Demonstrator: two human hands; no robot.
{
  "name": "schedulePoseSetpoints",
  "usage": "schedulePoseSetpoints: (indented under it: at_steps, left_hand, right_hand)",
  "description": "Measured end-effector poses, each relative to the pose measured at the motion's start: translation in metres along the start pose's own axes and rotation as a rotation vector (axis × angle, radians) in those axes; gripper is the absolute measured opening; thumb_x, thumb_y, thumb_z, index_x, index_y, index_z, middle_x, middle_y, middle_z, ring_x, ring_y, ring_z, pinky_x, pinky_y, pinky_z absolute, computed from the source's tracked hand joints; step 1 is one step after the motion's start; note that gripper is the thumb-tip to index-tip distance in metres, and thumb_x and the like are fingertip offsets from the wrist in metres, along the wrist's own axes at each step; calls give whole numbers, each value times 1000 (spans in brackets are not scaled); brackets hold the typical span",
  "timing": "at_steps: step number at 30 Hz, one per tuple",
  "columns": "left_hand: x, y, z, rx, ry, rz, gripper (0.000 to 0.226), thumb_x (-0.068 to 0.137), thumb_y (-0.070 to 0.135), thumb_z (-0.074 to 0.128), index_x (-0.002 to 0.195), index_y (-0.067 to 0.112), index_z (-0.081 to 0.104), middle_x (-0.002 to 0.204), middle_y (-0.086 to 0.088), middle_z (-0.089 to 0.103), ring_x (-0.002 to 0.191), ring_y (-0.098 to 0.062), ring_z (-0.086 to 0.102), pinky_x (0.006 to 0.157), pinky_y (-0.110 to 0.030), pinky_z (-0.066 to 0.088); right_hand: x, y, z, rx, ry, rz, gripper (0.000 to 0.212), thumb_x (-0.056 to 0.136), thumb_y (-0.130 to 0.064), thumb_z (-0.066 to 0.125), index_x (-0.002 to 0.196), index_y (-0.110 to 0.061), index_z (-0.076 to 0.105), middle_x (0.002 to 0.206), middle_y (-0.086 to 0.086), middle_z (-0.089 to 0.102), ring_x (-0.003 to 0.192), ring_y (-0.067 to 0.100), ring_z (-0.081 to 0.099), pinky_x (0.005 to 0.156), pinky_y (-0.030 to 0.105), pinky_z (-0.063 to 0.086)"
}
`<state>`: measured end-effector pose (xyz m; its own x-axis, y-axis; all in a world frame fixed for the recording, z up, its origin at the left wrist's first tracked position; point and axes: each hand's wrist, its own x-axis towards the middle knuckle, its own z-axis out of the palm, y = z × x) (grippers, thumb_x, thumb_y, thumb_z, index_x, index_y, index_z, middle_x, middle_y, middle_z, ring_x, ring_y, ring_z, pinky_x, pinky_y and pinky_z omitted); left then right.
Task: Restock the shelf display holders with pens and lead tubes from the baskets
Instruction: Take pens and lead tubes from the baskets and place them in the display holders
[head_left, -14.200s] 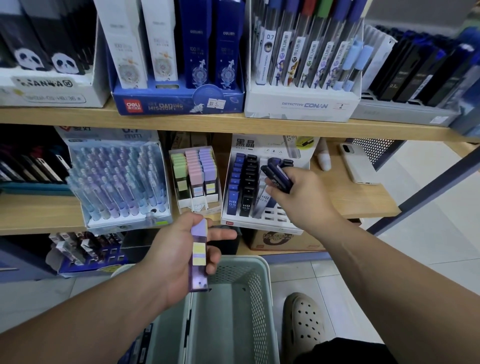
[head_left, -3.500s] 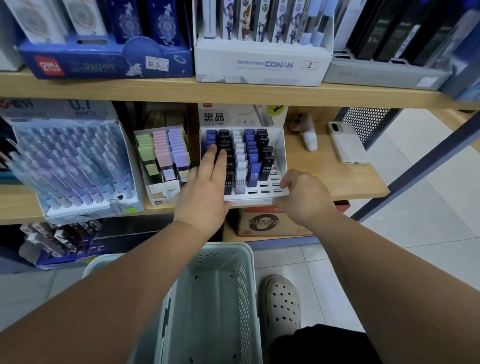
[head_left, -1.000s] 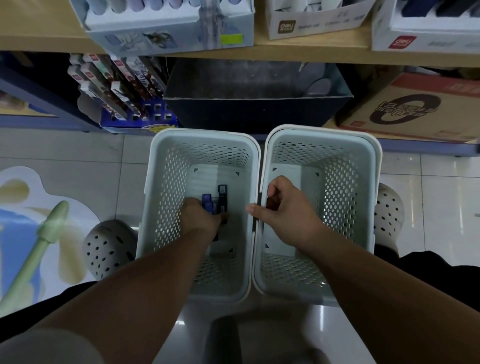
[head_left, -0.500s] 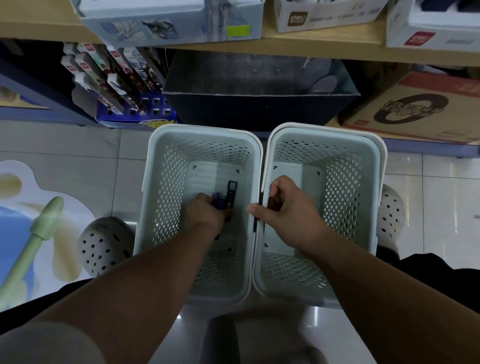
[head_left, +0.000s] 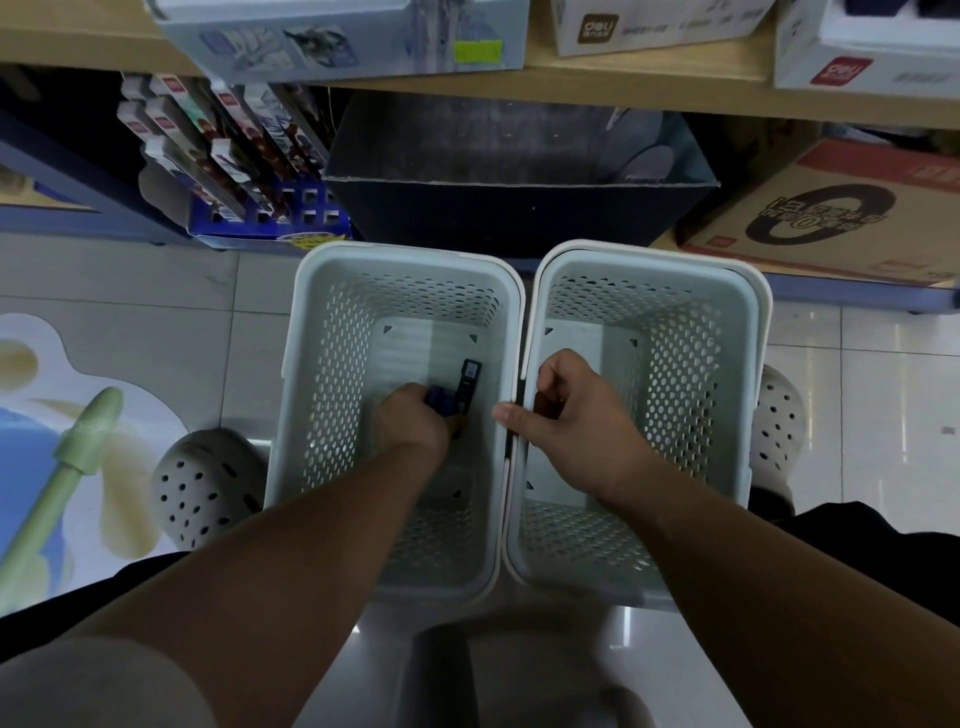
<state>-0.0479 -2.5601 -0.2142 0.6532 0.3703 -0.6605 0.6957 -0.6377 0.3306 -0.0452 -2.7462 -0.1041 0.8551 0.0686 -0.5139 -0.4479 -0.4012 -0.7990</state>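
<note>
Near the middle of the frame, blue tubes (head_left: 438, 401) are sitting low in the left basket (head_left: 332, 389), gripped by the left hand (head_left: 410, 428). Its fingers are curling round them, and how many tubes it is holding cannot be told. A black tube (head_left: 468, 381) is lying just right of the blue ones, touching the hand and pointing toward the top of the frame.

The right hand (head_left: 576, 421) is gripping the near-centre rim of the right basket (head_left: 685, 389) – fingers are curling down inside the wall, while the thumb is stretching left across the two touching rims. Both baskets are pale, perforated and standing side by side on a tiled floor (head_left: 156, 270).

A holed clog (head_left: 200, 488) is showing at the left of the baskets and another (head_left: 776, 415) at the right. Above the baskets, under a wooden shelf (head_left: 623, 83), a dark open box (head_left: 498, 213) is standing. To its left, a blue holder (head_left: 291, 213) is carrying slanted carded pens – to its right, a brown carton (head_left: 831, 208) is lying flat.
</note>
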Motion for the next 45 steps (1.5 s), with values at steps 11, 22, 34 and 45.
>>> schedulePoseSetpoints:
  at_steps: [11, 22, 34, 45]
  left_hand:
    - [3, 8, 4, 52, -22, -33, 37, 83, 20, 80, 117, 13, 69, 117, -11, 69, 102, -27, 64, 76, -27, 43]
    - [11, 7, 15, 114, -51, 13, 19, 95, 10, 63, 112, 6, 70, 117, -13, 69, 104, -26, 65, 78, -26, 45]
    - [14, -4, 20, 178, -9, 106, 21, 97, 8, 58, 115, 7, 68, 119, -15, 68, 105, -29, 64, 83, -29, 46]
    - [10, -6, 23, 43, -7, 176, 17, 92, 2, 61, 106, 6, 70, 108, -13, 70, 86, -17, 54, 78, -24, 39]
  right_hand:
    - [-1, 0, 2, 39, 9, 30, 41, 81, -34, 83, 83, -23, 44, 65, -2, 48, 54, 7, 44, 49, 19, 44]
    - [-4, -5, 3, -12, 32, 55, 39, 83, -38, 81, 83, -24, 44, 71, 3, 54, 61, 14, 49, 50, 19, 44]
    - [-5, -3, 4, -8, 48, 71, 40, 82, -39, 82, 83, -25, 45, 71, 2, 54, 62, 13, 51, 50, 19, 45]
    - [-7, -4, 5, 27, 41, 95, 38, 84, -36, 81, 83, -24, 45, 71, 4, 53, 55, 12, 49, 43, 18, 46]
